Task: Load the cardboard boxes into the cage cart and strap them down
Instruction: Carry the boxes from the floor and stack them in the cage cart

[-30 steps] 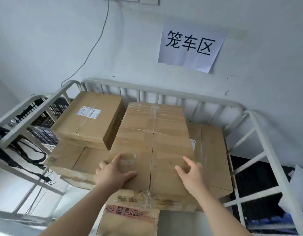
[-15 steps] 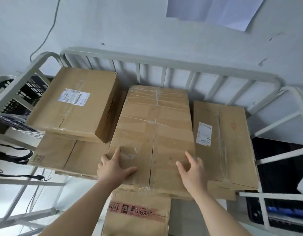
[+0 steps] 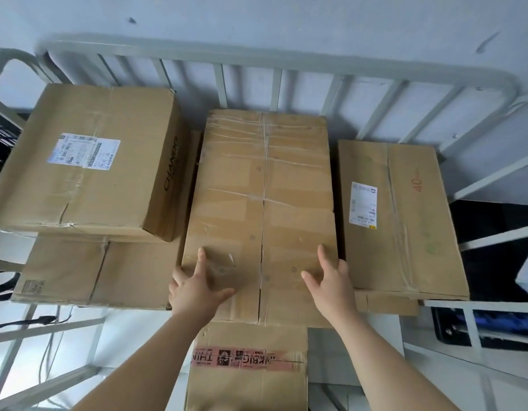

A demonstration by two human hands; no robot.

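Hands flat on cardboard: my left hand (image 3: 197, 287) lies palm-down, fingers spread, on the near end of the long taped box (image 3: 262, 203), and my right hand (image 3: 330, 280) rests the same way a little toward 3 o'clock, fingers loosely apart. Neither grips anything; both only press on the lid. This box lies at the centre of the cage cart (image 3: 274, 59), running from 6 toward 12 o'clock, its far end near the cart's white back rail. At 9 to 10 o'clock a labelled box printed CHANDO (image 3: 87, 161) sits on top of a flatter carton (image 3: 90, 271), its side just beside my box. At 3 o'clock a lower box marked 40 (image 3: 405, 218), with a white shipping label, lies alongside, touching or nearly touching the long box's edge. At 6 o'clock, beneath my wrists, a box with pink printed tape (image 3: 248, 378) pokes out from under the long one. The white wall (image 3: 256, 16) fills 12 o'clock.
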